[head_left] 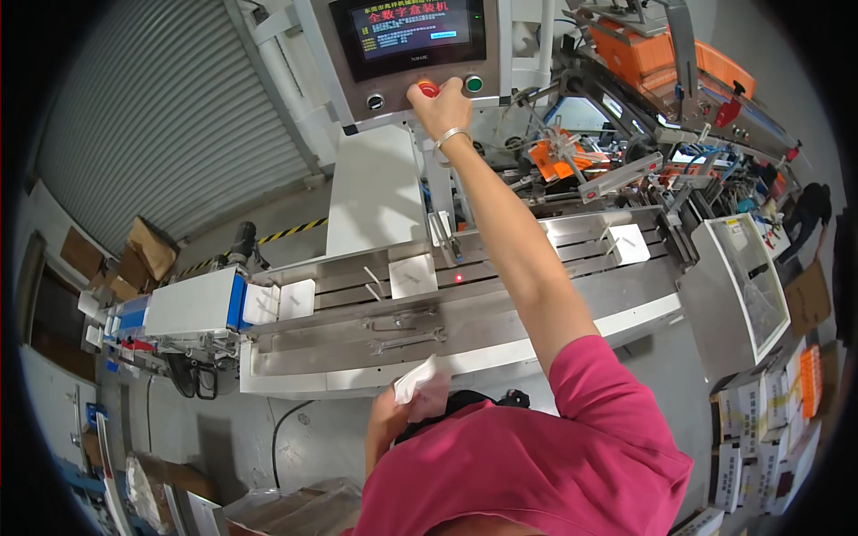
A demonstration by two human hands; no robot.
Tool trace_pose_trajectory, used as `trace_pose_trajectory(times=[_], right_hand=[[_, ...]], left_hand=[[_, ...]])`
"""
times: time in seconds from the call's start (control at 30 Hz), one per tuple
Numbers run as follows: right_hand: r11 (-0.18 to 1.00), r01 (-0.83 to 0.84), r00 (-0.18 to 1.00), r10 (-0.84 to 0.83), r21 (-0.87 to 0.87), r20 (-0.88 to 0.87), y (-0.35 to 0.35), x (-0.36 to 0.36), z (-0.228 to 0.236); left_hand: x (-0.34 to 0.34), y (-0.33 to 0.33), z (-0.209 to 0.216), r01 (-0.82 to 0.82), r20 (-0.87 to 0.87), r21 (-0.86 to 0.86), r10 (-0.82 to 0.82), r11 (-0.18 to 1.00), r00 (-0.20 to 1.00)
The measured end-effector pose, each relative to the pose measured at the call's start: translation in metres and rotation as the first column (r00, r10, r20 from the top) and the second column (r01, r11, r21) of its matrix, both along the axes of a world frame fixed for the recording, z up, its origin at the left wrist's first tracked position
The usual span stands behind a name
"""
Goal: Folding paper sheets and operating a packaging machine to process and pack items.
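My right arm stretches far forward to a control panel [353,76]. There my right hand [444,112] closes its fingers round a red mushroom-shaped push button [428,88]. A green button [474,84] sits just right of it, and a black rotary switch [375,101] to the left. Close to my body, my left hand [387,415] grips a crumpled white cloth or tissue [416,379]; some fingers are hidden behind it. Above the buttons a screen [407,36] is lit.
A metal conveyor [509,286] crosses in front of me, carrying white blocks [413,276] in its slots. Wrenches [408,341] lie on its near ledge. Machinery with orange parts [630,54] stands at the far right; stacked cartons [751,429] are at the lower right.
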State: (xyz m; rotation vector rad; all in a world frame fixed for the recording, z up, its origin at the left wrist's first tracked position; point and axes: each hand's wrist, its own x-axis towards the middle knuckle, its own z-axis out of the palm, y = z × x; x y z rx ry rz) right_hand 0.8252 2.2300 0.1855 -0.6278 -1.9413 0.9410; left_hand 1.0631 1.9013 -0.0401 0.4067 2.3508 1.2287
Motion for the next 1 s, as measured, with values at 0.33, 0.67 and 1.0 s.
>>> trace_pose_trajectory(times=[0.33,0.67,1.0], right_hand=[[0.993,-0.054,0.995,0.044,-0.106,-0.087,0.004,0.008,-0.014],[0.946,0.05,0.925,-0.165,-0.319,-0.343,0.089,0.017,-0.049],[0.939,-0.036,0.94,-0.084,-0.341,-0.332,0.083,0.021,-0.034]], left_hand=[[-0.013,0.005,-0.015,0.034,0.019,0.116,-0.037,0.993,0.999],[-0.012,0.011,-0.028,0.039,0.016,0.117,-0.041,0.992,0.999],[-0.017,0.021,-0.02,-0.005,0.125,0.291,-0.033,0.957,0.992]])
